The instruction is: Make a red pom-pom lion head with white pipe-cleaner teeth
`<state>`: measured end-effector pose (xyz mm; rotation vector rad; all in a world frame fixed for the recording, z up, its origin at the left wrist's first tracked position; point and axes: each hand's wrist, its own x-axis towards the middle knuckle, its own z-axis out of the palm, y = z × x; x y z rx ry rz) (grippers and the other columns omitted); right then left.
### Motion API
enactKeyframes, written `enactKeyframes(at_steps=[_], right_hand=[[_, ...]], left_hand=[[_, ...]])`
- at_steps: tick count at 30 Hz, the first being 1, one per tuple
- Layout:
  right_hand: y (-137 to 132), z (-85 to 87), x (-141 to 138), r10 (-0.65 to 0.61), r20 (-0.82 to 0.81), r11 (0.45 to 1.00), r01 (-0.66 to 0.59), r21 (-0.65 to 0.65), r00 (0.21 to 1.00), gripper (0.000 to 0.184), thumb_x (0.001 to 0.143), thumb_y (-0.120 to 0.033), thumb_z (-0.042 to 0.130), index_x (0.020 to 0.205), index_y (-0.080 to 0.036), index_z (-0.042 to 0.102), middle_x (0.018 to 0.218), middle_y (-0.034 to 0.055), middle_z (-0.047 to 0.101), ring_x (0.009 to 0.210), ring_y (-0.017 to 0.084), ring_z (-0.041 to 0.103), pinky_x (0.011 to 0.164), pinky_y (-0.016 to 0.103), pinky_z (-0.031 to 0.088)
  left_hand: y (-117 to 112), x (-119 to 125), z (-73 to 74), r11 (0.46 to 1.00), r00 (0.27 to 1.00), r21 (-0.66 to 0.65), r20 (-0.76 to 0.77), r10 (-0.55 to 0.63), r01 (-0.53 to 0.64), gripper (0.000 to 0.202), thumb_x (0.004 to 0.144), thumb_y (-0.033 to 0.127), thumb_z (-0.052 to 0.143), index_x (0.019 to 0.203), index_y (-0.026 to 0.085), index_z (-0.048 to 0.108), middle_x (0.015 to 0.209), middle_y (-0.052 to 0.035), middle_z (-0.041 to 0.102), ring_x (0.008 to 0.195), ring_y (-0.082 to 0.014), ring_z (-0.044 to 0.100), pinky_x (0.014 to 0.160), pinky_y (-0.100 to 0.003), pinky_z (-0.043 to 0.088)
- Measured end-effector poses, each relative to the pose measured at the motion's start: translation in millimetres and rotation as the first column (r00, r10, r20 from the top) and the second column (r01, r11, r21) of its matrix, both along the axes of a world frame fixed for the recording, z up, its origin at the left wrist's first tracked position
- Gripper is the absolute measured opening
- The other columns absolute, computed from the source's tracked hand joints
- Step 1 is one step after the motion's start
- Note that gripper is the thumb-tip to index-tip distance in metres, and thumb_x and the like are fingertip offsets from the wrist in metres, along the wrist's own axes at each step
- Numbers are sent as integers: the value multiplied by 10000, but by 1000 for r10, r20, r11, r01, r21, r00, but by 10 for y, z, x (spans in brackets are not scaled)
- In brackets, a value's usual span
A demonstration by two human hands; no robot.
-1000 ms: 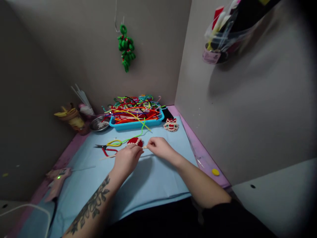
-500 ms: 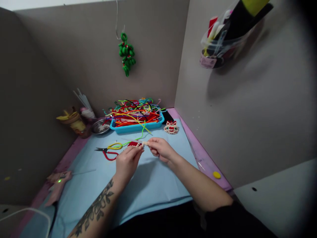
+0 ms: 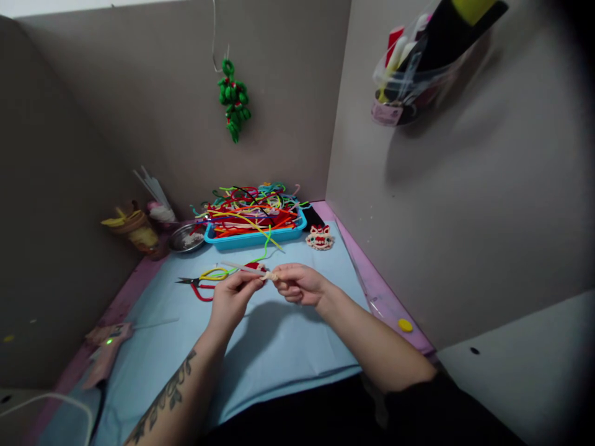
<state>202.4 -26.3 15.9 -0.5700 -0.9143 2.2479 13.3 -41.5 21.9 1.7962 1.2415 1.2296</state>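
Observation:
Above the light blue mat (image 3: 279,347), my left hand (image 3: 231,300) and my right hand (image 3: 300,284) meet, both pinched shut on a cream pipe cleaner (image 3: 246,269). The cleaner's free end sticks out to the upper left, and its near end is coiled at my fingertips. Just behind my fingers a small red and white pipe-cleaner piece (image 3: 255,266) shows, partly hidden. Red-handled scissors (image 3: 198,284) lie on the mat to the left, with a yellow loop (image 3: 214,273) and a green strand (image 3: 264,248) beside them.
A blue tray (image 3: 255,236) heaped with coloured pipe cleaners stands at the back. A finished red and white figure (image 3: 320,238) lies to its right, a metal dish (image 3: 186,237) and cups to its left. A glue gun (image 3: 106,350) rests front left. A green ornament (image 3: 233,99) hangs on the wall.
Both hands have lifted off the mat and come toward me with the cream pipe cleaner, whose free end now points up to the left. The camera has shifted slightly.

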Motion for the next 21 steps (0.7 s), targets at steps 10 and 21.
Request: enactKeyframes(at_steps=[10, 21], right_hand=[[-44, 90, 108, 22, 407, 912, -185, 366, 913, 181, 664, -294, 668, 673, -132, 588, 457, -82, 425, 384, 30, 297, 380, 175, 179], [-65, 82, 1, -704, 623, 575, -243, 782, 339, 127, 783, -174, 526, 721, -158, 636, 716, 23, 628, 670, 132, 529, 603, 236, 326]], left_hand=[[180, -128, 173, 944, 917, 165, -333, -220, 286, 195, 803, 331, 615, 738, 175, 712, 723, -56, 710, 647, -147, 631, 633, -254, 484], [83, -61, 300, 895, 519, 303, -849, 97, 329, 185, 881, 243, 531, 842, 215, 710, 753, -56, 676, 692, -180, 591, 618, -275, 392]])
